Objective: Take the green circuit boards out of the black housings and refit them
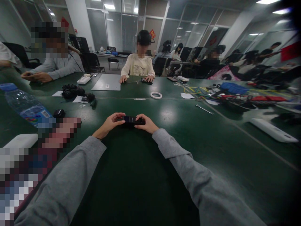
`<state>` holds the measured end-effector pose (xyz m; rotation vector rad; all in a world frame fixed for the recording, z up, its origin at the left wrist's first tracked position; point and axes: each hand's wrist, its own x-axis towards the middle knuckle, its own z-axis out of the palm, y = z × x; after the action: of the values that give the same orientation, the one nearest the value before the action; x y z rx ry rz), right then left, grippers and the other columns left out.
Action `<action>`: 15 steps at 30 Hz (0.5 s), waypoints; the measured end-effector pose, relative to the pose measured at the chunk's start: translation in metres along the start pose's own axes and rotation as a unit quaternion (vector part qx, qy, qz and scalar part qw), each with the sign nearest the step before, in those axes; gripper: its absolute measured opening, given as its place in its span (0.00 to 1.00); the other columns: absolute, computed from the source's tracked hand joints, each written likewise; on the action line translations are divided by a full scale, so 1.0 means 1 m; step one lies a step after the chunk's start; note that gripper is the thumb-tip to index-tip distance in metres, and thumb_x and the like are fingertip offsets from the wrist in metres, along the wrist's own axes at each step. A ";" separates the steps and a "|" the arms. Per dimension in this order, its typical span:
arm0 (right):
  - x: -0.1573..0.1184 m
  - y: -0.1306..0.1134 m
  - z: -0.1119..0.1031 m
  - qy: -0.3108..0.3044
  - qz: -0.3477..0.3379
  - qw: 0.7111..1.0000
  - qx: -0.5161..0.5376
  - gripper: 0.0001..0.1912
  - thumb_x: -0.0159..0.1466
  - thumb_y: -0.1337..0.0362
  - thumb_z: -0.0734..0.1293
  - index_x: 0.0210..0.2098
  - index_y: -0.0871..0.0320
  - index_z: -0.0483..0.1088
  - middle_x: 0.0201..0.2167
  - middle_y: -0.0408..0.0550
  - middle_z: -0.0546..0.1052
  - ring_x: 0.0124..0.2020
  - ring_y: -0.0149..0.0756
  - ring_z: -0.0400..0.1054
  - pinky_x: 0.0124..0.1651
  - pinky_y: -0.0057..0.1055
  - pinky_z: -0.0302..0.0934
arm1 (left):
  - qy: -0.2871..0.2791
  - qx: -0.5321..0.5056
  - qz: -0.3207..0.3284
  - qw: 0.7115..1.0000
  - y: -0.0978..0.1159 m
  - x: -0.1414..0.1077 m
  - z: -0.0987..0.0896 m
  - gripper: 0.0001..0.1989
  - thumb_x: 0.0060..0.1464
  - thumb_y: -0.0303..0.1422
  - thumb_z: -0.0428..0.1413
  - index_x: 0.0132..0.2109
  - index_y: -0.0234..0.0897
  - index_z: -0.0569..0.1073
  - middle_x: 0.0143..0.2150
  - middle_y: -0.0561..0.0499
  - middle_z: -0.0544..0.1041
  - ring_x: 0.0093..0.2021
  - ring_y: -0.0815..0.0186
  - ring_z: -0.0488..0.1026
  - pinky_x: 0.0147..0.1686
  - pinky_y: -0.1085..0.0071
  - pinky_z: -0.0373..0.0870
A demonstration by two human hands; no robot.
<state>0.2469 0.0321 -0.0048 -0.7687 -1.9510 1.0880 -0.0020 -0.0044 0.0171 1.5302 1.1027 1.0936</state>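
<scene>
Between my two hands sits a small black rectangular device (130,120), held sideways just over the green tabletop (141,175). The fingers and thumb of my left hand (111,123) close on its left end. Its right end is gripped by my right hand (147,123), thumb on the near side and fingers on the far side. Part of the device is hidden by my fingers, and I cannot tell its exact kind.
A white ring (156,95) and a wrench (204,109) lie beyond my hands. To the left are a plastic bottle (25,105) and black cables (72,91). Cluttered tools and a blue bundle (234,88) are at right. A person (138,64) sits opposite.
</scene>
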 end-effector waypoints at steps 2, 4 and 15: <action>0.000 0.001 0.001 0.002 0.021 1.000 0.018 0.21 0.52 0.58 0.75 0.41 0.55 0.65 0.42 0.45 0.69 0.42 0.38 0.67 0.49 0.40 0.61 | -0.003 -0.014 -0.006 1.000 -0.001 0.001 0.000 0.26 0.45 0.35 0.63 0.52 0.37 0.69 0.56 0.43 0.72 0.55 0.59 0.70 0.56 0.57 0.64; 0.001 0.002 0.002 0.010 0.031 0.999 0.034 0.24 0.52 0.57 0.75 0.43 0.55 0.65 0.42 0.45 0.70 0.43 0.38 0.67 0.50 0.40 0.60 | -0.005 -0.022 -0.012 1.000 -0.002 0.001 0.000 0.26 0.45 0.36 0.63 0.52 0.37 0.69 0.56 0.43 0.72 0.55 0.60 0.70 0.57 0.56 0.63; 0.002 -0.007 0.009 0.084 0.097 0.987 0.098 0.23 0.60 0.44 0.65 0.45 0.56 0.69 0.38 0.47 0.74 0.44 0.39 0.68 0.53 0.40 0.60 | 0.026 -0.015 0.008 1.000 -0.003 0.001 0.000 0.22 0.52 0.38 0.57 0.54 0.35 0.68 0.58 0.41 0.71 0.57 0.60 0.68 0.57 0.59 0.64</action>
<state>0.2372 0.0264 -0.0012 -0.9229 -1.6257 1.2663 -0.0023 -0.0029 0.0141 1.4978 1.1059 1.1623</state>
